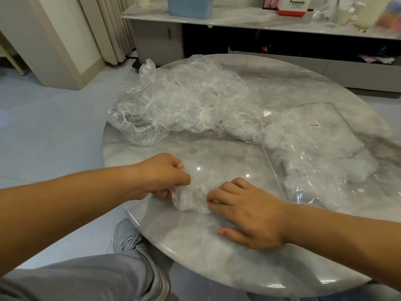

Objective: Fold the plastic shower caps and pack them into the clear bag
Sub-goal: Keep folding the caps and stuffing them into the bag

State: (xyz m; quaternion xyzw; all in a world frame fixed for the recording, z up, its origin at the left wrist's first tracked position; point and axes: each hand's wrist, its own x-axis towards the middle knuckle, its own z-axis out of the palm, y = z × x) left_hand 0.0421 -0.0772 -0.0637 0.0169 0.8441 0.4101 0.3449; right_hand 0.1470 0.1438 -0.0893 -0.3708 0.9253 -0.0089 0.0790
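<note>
A small bunched clear shower cap lies near the front edge of the round marble table. My left hand pinches its left end with curled fingers. My right hand presses its right side with the fingertips, palm down on the table. A big heap of loose crumpled shower caps fills the far left of the table. The clear bag lies flat at the right, with several folded caps inside and a small barcode label on top.
A grey shoe and my trouser leg show below the table's front edge. Beyond the table stands a low cabinet with a blue tub, a red-and-white box and bottles on it. Blue floor lies to the left.
</note>
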